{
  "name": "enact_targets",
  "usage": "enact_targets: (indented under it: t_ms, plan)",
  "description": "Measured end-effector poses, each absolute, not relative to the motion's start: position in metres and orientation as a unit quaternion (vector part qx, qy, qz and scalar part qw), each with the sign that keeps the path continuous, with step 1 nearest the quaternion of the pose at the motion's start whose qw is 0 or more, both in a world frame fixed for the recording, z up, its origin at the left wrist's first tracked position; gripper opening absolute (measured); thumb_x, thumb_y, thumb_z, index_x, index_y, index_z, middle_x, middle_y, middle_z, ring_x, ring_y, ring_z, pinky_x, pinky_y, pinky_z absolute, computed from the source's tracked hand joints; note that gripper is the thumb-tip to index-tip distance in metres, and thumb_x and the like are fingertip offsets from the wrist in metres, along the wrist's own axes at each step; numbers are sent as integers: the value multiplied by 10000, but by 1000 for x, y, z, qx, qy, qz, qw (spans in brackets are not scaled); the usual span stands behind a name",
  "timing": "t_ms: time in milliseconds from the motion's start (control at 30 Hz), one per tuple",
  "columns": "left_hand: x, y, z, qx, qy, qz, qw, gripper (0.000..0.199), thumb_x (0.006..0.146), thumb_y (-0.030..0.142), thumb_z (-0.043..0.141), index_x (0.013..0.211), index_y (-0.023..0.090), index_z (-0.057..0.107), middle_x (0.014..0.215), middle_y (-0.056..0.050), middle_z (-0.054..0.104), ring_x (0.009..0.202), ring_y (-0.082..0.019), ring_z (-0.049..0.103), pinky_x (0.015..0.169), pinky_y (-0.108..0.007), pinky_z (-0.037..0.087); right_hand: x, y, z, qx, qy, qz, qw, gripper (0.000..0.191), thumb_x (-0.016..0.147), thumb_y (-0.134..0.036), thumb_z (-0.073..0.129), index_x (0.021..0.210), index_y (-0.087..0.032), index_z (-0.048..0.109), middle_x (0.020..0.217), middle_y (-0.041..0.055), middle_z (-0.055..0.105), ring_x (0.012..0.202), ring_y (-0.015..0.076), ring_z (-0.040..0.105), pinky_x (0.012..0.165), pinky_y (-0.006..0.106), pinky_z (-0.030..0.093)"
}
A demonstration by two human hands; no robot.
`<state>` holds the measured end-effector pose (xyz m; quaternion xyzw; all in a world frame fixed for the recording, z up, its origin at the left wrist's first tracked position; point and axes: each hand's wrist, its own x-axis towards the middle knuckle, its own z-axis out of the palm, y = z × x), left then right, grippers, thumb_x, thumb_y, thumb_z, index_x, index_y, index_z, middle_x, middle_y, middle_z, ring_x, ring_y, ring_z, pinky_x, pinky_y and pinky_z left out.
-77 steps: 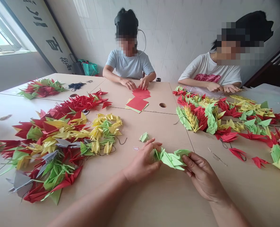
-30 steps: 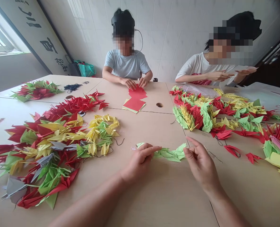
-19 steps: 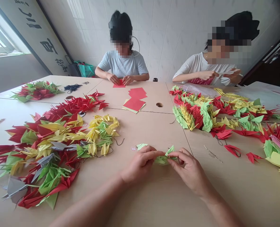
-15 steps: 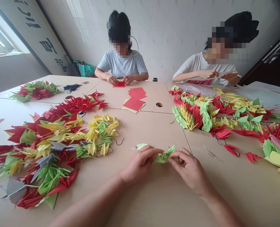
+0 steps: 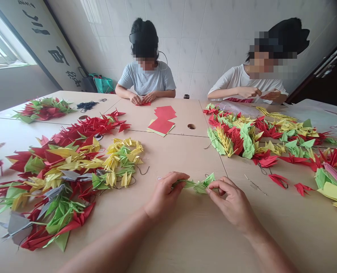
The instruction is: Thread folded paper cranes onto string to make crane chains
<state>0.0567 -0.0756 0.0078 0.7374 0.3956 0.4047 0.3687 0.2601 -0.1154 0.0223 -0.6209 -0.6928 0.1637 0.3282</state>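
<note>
A short strand of light-green folded-paper pieces [image 5: 201,186] lies low and central before you, just above or touching the pale wood-toned desk [image 5: 185,235]. It looks light and fragile: crisp at the folds, likely to bend between pieces and crush if squeezed, and probably not slippery. The thick folded bases seem the best place for a gentle grip, rather than the thin points.

The strand runs between your hands. The fingers of your left hand [image 5: 164,193] curl around its left end, partly hiding it, thumb below. Your right hand [image 5: 231,201] pinches the right end between thumb and forefinger, its other fingers curled in.

To your right lies a thin metal needle-like tool [image 5: 256,185]. To your left, a curved yellow-and-green paper chain [image 5: 124,149] sits beside a larger multicoloured heap [image 5: 57,163]. Farther off are red square sheets [image 5: 162,126] and two seated people, one in pale blue [image 5: 165,79], one in white [image 5: 231,81].
</note>
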Motion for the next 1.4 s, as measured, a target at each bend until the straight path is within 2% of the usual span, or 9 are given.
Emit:
enact_targets:
  t_ms: [400, 500, 633, 800, 933, 1033, 1167, 1267, 1400]
  plan:
    - [59, -74, 7, 751, 400, 386, 356, 148, 830, 173, 553, 953, 200, 630, 919, -30, 669, 882, -151, 600, 786, -264, 466, 263, -115, 23, -621, -700, 150, 318, 145, 827, -304, 531, 733, -236, 616, 682, -14, 478, 595, 138, 477, 558, 235, 407]
    - [60, -73, 4, 765, 391, 375, 348, 172, 813, 149, 560, 961, 199, 632, 935, -38, 664, 895, -157, 597, 793, -269, 469, 267, -114, 20, -630, -697, 165, 300, 118, 814, -321, 547, 814, -236, 628, 658, -26, 459, 569, 135, 472, 547, 233, 412]
    - [61, -73, 1, 779, 395, 372, 314, 184, 824, 145, 524, 959, 202, 635, 929, -42, 668, 887, -164, 592, 790, -289, 470, 277, -113, 23, -646, -681, 165, 304, 206, 813, -352, 534, 955, -222, 606, 609, -47, 423, 535, 133, 458, 537, 235, 404]
    - [60, -72, 3, 751, 444, 371, 318, 194, 810, 146, 510, 943, 207, 637, 928, -31, 675, 888, -167, 599, 802, -303, 477, 293, -113, 33, -680, -649, 153, 305, 246, 800, -391, 514, 960, -220, 590, 571, -58, 425, 501, 133, 461, 521, 242, 394]
    - [56, -70, 6, 723, 480, 349, 353, 235, 811, 218, 521, 1029, 216, 610, 999, -29, 664, 899, -166, 603, 774, -289, 495, 302, -110, 34, -686, -653, 165, 273, 260, 767, -391, 510, 941, -213, 580, 565, -56, 462, 514, 145, 497, 534, 253, 412]
    - [53, -68, 4, 757, 478, 307, 323, 338, 773, 255, 579, 1110, 226, 586, 1085, -54, 639, 1003, -210, 574, 819, -330, 487, 308, -107, 29, -694, -654, 168, 250, 293, 762, -390, 490, 972, -207, 582, 580, -50, 485, 536, 155, 515, 550, 263, 418]
    - [50, -71, 3, 831, 445, 257, 214, 417, 735, 245, 640, 1146, 215, 577, 1097, -87, 637, 1080, -266, 533, 958, -446, 398, 317, -106, 22, -699, -652, 189, 227, 369, 760, -352, 482, 1071, -177, 576, 639, -30, 539, 604, 168, 546, 595, 274, 429]
    - [53, -79, 7, 864, 418, 242, 141, 428, 781, 298, 618, 1194, 224, 536, 1142, -85, 623, 1177, -279, 468, 1067, -532, 231, 323, -108, 19, -696, -653, 197, 224, 389, 744, -318, 503, 1085, -153, 592, 667, -6, 585, 630, 182, 562, 606, 289, 428]
    - [72, -87, 15, 881, 390, 240, 119, 474, 811, 392, 581, 1249, 245, 473, 1227, -78, 574, 1260, -286, 380, 1084, -562, 155, 320, -112, 25, -676, -665, 220, 229, 355, 752, -280, 501, 1071, -174, 613, 678, 0, 619, 649, 183, 577, 607, 282, 425]
